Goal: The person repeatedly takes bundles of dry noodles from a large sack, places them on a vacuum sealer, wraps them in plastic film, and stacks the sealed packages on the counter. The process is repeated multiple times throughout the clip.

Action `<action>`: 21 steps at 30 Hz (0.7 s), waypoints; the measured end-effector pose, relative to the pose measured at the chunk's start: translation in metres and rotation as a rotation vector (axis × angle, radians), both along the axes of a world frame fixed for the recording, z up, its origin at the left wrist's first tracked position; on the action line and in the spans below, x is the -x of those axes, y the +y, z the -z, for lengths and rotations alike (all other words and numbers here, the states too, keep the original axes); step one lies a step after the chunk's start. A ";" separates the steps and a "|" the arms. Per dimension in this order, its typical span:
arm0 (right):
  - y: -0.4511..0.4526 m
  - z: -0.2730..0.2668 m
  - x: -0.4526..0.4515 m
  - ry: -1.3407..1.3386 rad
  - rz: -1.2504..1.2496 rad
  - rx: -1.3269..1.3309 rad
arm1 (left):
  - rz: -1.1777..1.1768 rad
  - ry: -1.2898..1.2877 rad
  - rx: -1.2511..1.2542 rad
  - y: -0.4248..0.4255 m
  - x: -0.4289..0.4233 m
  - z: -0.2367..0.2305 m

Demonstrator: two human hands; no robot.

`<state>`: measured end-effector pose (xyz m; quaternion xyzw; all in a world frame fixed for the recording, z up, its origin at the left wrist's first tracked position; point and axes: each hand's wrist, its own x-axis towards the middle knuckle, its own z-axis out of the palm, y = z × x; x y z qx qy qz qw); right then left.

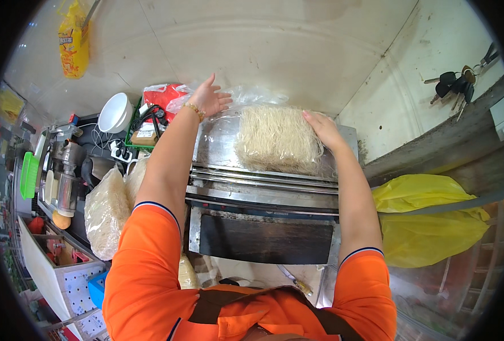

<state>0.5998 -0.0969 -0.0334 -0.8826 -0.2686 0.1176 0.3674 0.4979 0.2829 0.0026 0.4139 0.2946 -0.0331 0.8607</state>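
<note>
A large block of dried rice noodles [279, 138] lies on a metal worktop [215, 147] against the wall. My right hand [323, 128] rests on the block's right side, fingers extended. To the left of the noodles, my left hand [211, 99] is spread with nothing in it, near a clear plastic bag [256, 96] that lies behind and beside the block. A beaded bracelet circles my left wrist. Steel rails [265, 181] run along the front of the worktop.
Left of my left arm are noodles in clear bags [107, 213], a white bowl [115, 113], a green basket [139, 147] and a metal machine [66, 170]. Yellow plastic bags [433, 236] hang at the right. Keys [456, 87] hang on the right wall.
</note>
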 end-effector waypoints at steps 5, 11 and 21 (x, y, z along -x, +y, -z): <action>0.000 0.009 -0.005 -0.046 0.008 0.004 | 0.214 0.040 -0.545 0.022 0.004 0.000; -0.001 0.013 -0.008 -0.028 0.014 0.019 | 0.514 -0.112 -1.096 -0.032 0.004 -0.026; 0.005 -0.018 0.021 0.087 0.104 -0.094 | 0.651 0.008 -0.928 -0.077 0.038 0.010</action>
